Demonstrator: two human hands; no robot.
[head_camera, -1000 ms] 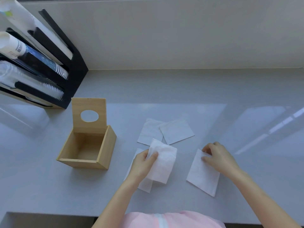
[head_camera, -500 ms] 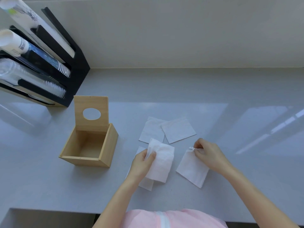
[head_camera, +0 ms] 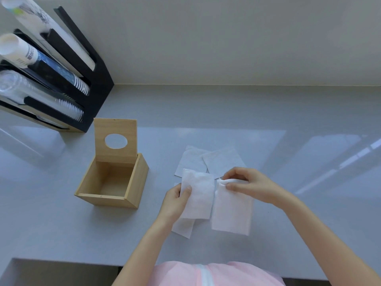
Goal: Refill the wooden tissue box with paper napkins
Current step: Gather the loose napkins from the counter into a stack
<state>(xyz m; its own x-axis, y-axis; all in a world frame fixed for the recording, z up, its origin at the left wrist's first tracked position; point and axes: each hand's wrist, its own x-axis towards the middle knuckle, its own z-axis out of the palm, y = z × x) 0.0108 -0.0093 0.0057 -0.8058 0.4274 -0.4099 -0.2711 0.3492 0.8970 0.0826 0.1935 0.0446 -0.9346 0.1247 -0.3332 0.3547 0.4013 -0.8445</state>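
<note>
The wooden tissue box [head_camera: 134,182] stands open and empty on the grey counter, its lid [head_camera: 115,139] with an oval hole tipped upright behind it. My left hand [head_camera: 175,200] pinches a white paper napkin [head_camera: 199,195] by its left edge, just right of the box. My right hand [head_camera: 245,185] grips the top of a second napkin [head_camera: 232,211], which hangs lifted beside the first. Two more napkins [head_camera: 218,163] lie flat and overlapping behind my hands. Another napkin [head_camera: 183,227] lies under my left hand.
A black rack [head_camera: 97,79] holding sleeves of stacked cups leans at the back left, close behind the box. The pale wall runs along the counter's far edge. The counter's front edge [head_camera: 61,260] is just before my body.
My right hand has lifted its napkin off the counter and carried it left, up beside the napkin in my left hand. The left hand has hardly moved.
</note>
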